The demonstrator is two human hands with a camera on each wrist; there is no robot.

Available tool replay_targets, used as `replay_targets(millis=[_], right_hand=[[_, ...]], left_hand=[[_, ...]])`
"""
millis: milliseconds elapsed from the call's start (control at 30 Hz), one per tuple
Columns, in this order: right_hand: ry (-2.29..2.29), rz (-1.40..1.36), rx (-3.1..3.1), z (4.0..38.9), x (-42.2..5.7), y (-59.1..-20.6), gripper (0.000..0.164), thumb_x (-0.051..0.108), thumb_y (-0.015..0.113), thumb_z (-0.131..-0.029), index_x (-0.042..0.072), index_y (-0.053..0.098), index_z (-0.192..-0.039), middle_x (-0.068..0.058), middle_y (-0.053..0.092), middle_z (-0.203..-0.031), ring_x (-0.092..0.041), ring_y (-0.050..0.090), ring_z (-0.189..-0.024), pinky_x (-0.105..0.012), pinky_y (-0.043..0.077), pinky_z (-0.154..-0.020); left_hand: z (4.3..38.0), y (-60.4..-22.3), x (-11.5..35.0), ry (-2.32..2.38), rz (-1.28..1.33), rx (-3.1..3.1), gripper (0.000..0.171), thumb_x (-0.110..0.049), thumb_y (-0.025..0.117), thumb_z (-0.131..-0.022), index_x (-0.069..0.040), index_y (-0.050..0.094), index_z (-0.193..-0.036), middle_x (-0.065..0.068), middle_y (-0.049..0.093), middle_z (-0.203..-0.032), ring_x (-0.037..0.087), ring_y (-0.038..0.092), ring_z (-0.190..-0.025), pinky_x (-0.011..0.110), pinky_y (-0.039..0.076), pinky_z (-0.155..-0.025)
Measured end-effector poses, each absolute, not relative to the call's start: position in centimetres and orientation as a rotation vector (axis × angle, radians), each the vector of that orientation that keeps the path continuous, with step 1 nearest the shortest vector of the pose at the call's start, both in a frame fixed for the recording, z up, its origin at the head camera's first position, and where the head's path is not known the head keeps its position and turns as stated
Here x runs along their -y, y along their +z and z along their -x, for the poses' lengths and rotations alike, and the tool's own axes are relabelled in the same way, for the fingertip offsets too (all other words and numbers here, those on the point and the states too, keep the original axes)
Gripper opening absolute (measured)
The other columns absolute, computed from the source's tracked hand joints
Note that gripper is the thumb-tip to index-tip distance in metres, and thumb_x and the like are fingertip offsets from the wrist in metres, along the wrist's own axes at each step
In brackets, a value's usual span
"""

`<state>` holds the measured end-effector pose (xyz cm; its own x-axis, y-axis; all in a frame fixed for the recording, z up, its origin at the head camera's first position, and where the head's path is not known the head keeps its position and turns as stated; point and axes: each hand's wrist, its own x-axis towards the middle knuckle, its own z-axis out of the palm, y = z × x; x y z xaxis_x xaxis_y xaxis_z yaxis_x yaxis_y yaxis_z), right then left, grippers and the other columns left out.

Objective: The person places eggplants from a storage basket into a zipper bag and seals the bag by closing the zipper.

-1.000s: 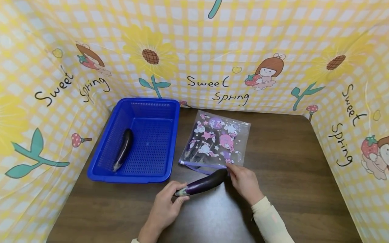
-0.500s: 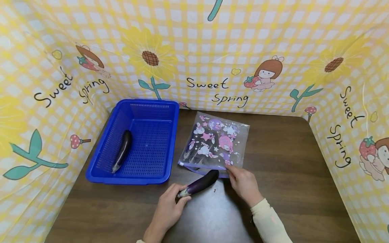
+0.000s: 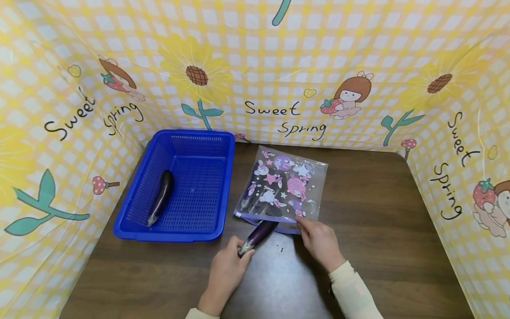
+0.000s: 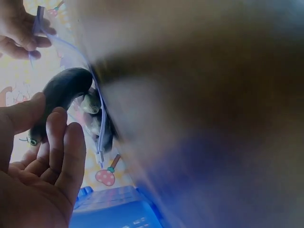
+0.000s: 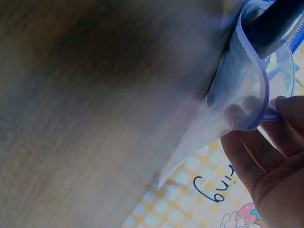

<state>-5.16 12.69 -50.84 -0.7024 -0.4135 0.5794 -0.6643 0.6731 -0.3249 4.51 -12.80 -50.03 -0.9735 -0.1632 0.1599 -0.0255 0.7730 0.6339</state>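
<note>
My left hand (image 3: 226, 270) grips an eggplant (image 3: 259, 236) by its stem end. The far tip of that eggplant goes in at the mouth of a clear printed zip bag (image 3: 284, 188) with a purple slider edge, lying on the table. At the bag's right corner, my right hand (image 3: 322, 241) pinches the purple edge, and the right wrist view shows the mouth (image 5: 263, 80) gaping. Inside the bag, dark eggplants (image 4: 91, 102) show in the left wrist view. One more eggplant (image 3: 161, 198) lies in the blue basket (image 3: 227, 190).
The basket stands at the left of the brown wooden table (image 3: 370, 212), close beside the bag. A yellow checked cloth (image 3: 271, 75) walls the table at the back and both sides. A tiny dark scrap (image 3: 281, 249) lies in front of the bag.
My left hand has turned the eggplant, and its tip has moved left from beside the right hand into the bag's mouth. The right hand keeps its pinch on the bag's edge.
</note>
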Motion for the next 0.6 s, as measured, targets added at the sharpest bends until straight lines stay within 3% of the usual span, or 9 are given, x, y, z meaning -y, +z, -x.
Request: replay_targets(millis=[200,333,600], right_hand=[[0.713,-0.830,2.427,5.1,-12.8,-50.8,0.023,0.000,0.078,-0.081,0.004,0.075,-0.104,-0.010,0.074,-0.085,-0.029,0.070,-0.068,-0.045,0.054,-0.056],[0.715,-0.827,2.439,5.0,-12.8,-50.9,0.024,0.000,0.079,-0.080,0.004,0.075,-0.104,-0.010,0.074,-0.085,-0.029,0.070,-0.068,-0.045,0.054,-0.057],[0.726,-0.829,2.445,5.1,-12.8,-51.0,0.025,0.000,0.079,-0.081,0.005,0.075,-0.105,-0.010,0.074,-0.085,-0.029,0.070,-0.067,-0.045,0.054,-0.056]], left_hand=[[-3.9,-50.1,12.2,-0.901,-0.188,2.816,0.038,-0.031,0.086,-0.081,-0.014,0.052,-0.084,-0.003,0.047,-0.055,0.017,0.044,-0.045,0.039,0.035,-0.043],[-3.4,-50.1,12.0,-0.868,-0.178,2.827,0.036,-0.029,0.085,-0.082,-0.013,0.052,-0.085,0.001,0.053,-0.056,0.024,0.052,-0.046,0.042,0.038,-0.044],[-3.0,-50.3,11.7,-0.944,-0.102,2.769,0.023,-0.006,0.080,-0.084,-0.006,0.061,-0.097,0.011,0.067,-0.071,0.035,0.065,-0.061,0.048,0.047,-0.053]])
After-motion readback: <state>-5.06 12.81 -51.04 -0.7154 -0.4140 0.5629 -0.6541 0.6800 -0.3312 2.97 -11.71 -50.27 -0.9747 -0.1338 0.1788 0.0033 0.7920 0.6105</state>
